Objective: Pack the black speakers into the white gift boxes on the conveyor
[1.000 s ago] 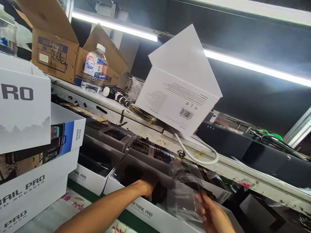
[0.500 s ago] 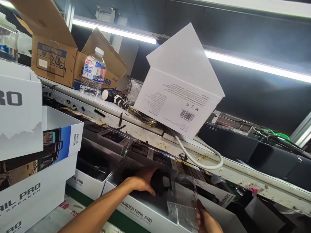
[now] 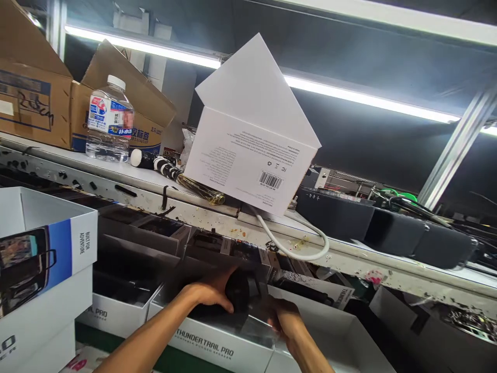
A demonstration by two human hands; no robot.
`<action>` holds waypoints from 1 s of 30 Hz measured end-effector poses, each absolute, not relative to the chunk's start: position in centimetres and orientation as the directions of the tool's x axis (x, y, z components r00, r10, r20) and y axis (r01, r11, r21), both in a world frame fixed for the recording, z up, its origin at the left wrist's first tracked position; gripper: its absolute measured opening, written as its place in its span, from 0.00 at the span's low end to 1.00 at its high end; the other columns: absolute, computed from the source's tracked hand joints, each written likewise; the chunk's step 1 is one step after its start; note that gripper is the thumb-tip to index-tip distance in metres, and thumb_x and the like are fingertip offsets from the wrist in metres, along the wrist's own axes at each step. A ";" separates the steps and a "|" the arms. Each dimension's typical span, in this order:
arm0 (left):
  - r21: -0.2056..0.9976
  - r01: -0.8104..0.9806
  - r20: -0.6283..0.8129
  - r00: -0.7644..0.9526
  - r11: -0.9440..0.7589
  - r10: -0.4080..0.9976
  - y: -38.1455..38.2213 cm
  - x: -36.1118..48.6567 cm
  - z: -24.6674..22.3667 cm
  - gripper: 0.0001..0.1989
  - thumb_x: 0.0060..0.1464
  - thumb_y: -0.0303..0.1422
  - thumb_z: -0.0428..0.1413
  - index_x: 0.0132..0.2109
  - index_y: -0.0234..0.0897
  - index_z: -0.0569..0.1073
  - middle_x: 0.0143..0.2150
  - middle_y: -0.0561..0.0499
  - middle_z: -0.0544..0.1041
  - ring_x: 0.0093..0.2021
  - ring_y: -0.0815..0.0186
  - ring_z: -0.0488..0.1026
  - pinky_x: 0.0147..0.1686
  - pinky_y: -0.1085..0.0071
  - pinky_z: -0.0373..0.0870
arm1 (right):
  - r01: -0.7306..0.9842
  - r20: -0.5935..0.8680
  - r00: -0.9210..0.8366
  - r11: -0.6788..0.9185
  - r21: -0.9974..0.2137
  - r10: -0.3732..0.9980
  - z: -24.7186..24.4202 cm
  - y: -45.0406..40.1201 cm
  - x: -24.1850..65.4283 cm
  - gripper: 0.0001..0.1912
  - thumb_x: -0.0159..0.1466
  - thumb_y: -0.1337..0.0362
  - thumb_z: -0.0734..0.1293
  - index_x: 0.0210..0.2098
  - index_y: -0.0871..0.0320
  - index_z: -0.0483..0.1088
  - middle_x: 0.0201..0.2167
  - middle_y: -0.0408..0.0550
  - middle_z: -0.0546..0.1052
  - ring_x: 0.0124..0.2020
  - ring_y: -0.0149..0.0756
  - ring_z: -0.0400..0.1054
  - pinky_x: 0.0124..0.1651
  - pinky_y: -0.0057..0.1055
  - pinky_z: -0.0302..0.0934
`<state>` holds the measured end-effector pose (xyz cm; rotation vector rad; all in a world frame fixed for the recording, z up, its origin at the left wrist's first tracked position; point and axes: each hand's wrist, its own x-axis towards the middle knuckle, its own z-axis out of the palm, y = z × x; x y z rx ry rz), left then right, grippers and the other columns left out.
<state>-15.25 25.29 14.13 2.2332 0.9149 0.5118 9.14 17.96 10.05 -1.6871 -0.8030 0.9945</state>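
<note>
My left hand (image 3: pixel 209 291) grips a black cylindrical speaker (image 3: pixel 241 291) held over an open white box (image 3: pixel 209 348) printed "THUNDER TRAIL PRO". My right hand (image 3: pixel 286 320) meets it from the right, fingers closed on the clear plastic bag (image 3: pixel 258 324) that wraps around the speaker's lower side. The bag is hard to make out against the dark box inside. Both forearms come up from the bottom edge.
More open white speaker boxes (image 3: pixel 128 305) stand to the left, with a stacked box (image 3: pixel 42 269) at far left. On the shelf above sit a white carton (image 3: pixel 252 150), a water bottle (image 3: pixel 109 124), cardboard boxes (image 3: pixel 31 98), a white cable (image 3: pixel 295 248) and black speakers (image 3: pixel 388 228).
My right hand has moved up and left with the clear bag to meet the speaker. My left hand has lifted the speaker slightly. The camera has swung to the right.
</note>
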 end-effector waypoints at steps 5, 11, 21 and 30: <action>0.564 0.580 0.038 0.693 -0.588 0.720 25.2 -14.1 13.5 0.63 0.30 0.34 0.73 0.73 0.45 0.54 0.73 0.41 0.60 0.70 0.42 0.60 0.67 0.53 0.62 | 0.201 -0.183 0.426 -0.290 -0.936 0.886 10.3 16.9 9.0 0.19 0.65 0.52 0.61 0.43 0.60 0.73 0.34 0.54 0.80 0.27 0.37 0.74 0.28 0.30 0.63; 0.528 0.581 0.084 0.690 -0.619 0.719 24.9 -13.7 12.1 0.60 0.32 0.31 0.70 0.73 0.47 0.55 0.74 0.45 0.60 0.71 0.46 0.59 0.69 0.55 0.58 | 0.710 0.239 0.321 -0.066 -0.701 0.916 11.7 14.9 6.6 0.28 0.64 0.58 0.64 0.63 0.55 0.67 0.67 0.55 0.66 0.68 0.53 0.57 0.69 0.47 0.52; 0.377 0.699 0.084 0.627 -0.607 0.774 23.3 -13.8 12.7 0.51 0.39 0.32 0.65 0.72 0.43 0.59 0.75 0.43 0.56 0.74 0.45 0.53 0.71 0.51 0.54 | 0.946 0.161 0.012 0.041 -0.320 0.987 10.5 12.2 5.2 0.30 0.73 0.51 0.55 0.70 0.57 0.59 0.71 0.53 0.60 0.73 0.52 0.48 0.74 0.55 0.42; 0.480 0.334 0.505 0.651 -0.811 0.566 10.5 -9.8 5.0 0.15 0.67 0.46 0.52 0.56 0.53 0.76 0.58 0.48 0.78 0.57 0.55 0.75 0.58 0.56 0.75 | 0.919 0.534 0.393 -0.313 -0.238 0.749 12.4 14.0 23.4 0.25 0.72 0.57 0.55 0.59 0.62 0.71 0.62 0.55 0.71 0.64 0.44 0.63 0.67 0.37 0.58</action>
